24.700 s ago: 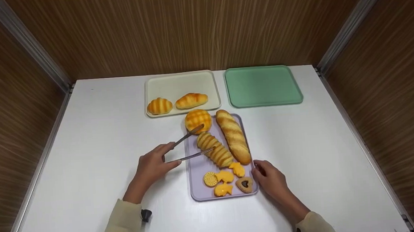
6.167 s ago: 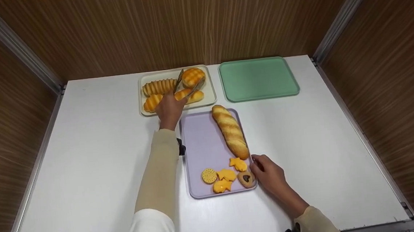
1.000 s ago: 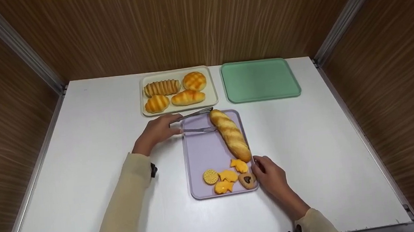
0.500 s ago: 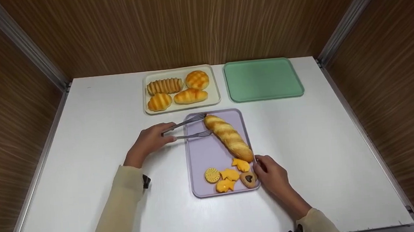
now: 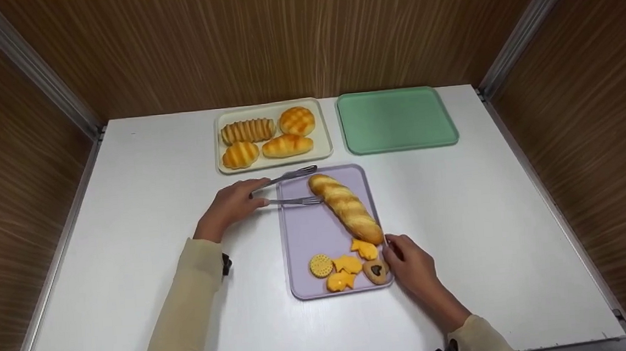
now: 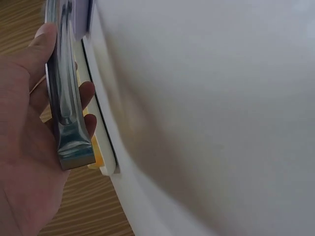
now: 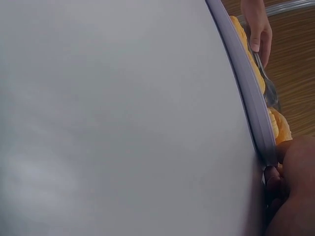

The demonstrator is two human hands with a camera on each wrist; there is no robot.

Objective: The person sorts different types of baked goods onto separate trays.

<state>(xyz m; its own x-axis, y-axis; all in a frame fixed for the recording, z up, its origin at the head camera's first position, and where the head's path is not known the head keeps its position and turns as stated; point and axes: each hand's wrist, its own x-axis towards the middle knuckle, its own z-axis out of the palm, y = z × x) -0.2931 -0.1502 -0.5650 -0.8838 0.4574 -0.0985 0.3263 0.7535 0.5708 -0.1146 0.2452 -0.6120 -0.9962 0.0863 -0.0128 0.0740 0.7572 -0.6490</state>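
Note:
In the head view my left hand (image 5: 233, 203) holds metal tongs (image 5: 298, 201) with the arms spread. One tip overlaps the left side of a long twisted bread loaf (image 5: 347, 209); the other hovers above the loaf's far end. In the left wrist view the bent end of the tongs (image 6: 74, 142) lies between thumb and fingers. The loaf rests slantwise on a lilac tray (image 5: 308, 231). My right hand (image 5: 412, 265) grips that tray's right rim near its front corner, and the right wrist view shows the tray edge (image 7: 253, 105) between thumb and fingers.
Several fish-shaped crackers (image 5: 347, 264), a round cracker (image 5: 321, 266) and a heart-centred cookie (image 5: 376, 271) lie on the lilac tray's near end. Behind it, a cream tray (image 5: 319, 152) bears several breads, beside a green tray (image 5: 397, 120). Wood-grain panels (image 5: 303, 38) enclose the table.
The checkered bun and ridged bread went from the lilac tray to the cream one. The loaf's far end then swung left, and the tongs' far tip has just lifted slightly off it.

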